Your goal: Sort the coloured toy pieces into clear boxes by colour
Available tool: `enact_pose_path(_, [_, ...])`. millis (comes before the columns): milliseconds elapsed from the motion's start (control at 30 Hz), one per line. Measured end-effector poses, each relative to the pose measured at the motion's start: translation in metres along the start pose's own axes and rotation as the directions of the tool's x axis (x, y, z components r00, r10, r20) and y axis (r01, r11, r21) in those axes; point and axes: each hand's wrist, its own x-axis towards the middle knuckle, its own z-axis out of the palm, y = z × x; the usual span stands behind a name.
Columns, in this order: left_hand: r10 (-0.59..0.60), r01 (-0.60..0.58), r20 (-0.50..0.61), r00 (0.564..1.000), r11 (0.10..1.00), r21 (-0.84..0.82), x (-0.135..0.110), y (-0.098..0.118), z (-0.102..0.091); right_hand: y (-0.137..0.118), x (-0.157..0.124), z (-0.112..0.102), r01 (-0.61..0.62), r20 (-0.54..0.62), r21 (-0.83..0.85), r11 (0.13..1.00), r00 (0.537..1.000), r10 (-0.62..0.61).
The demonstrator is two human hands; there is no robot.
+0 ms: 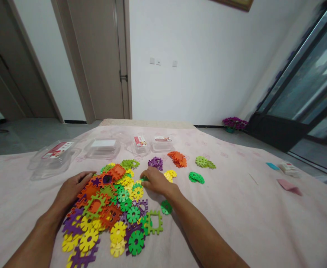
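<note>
A mixed pile of plastic interlocking pieces lies in front of me: notched discs and square frames in yellow, green, orange and purple. Along the pile's left edge rests my left hand, fingers stretched out against the orange pieces and gripping none of them. My right hand is at the pile's upper right, its fingers pinched at a green notched disc; the fingertips are partly hidden. Beyond it sit small groups: purple pieces, orange squares, yellow discs, green discs and light-green pieces.
Clear plastic boxes with labels stand along the far left and middle of the pink cloth. To the right lie a thin stick, a pink cloth piece, a blue item and a white packet.
</note>
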Motion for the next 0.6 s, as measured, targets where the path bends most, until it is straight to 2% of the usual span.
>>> enact_pose_path(100, [-0.055, 0.061, 0.081, 0.995, 0.996, -0.066, 0.0015, -0.0027, -0.0001, 0.0016, -0.0006, 0.0013, -0.107, -0.025, 0.108, 0.988, 0.994, 0.110])
enact_pose_path(233, [-0.058, 0.063, 0.060, 0.997, 0.993, -0.097, 0.0018, -0.0023, 0.0008, 0.0034, 0.0005, 0.0028, -0.248, -0.041, 0.198, 0.948, 0.964, 0.261])
enact_pose_path(300, [-0.052, 0.057, 0.050, 0.997, 0.993, -0.107, 0.0014, -0.0014, 0.0012, 0.0040, 0.0022, 0.0016, -0.260, -0.113, 0.225, 0.939, 0.950, 0.290])
enact_pose_path(367, [-0.051, 0.056, 0.054, 0.997, 0.992, -0.113, 0.0011, -0.0007, 0.0014, 0.0040, 0.0042, -0.0003, -0.211, -0.202, 0.258, 0.943, 0.943, 0.266])
enact_pose_path(433, [-0.041, 0.047, 0.057, 0.998, 0.993, -0.111, 0.0011, -0.0005, 0.0013, 0.0033, 0.0058, -0.0014, -0.108, -0.227, 0.304, 0.947, 0.957, 0.182])
enact_pose_path(533, [-0.028, 0.033, 0.047, 0.998, 0.995, -0.089, 0.0017, -0.0011, 0.0011, 0.0027, 0.0060, 0.0007, 0.042, -0.125, 0.347, 0.937, 0.992, 0.002])
enact_pose_path(600, [-0.026, 0.030, 0.045, 0.999, 0.997, -0.072, 0.0022, -0.0015, 0.0008, 0.0033, 0.0049, 0.0034, 0.060, -0.009, 0.360, 0.931, 0.998, -0.061])
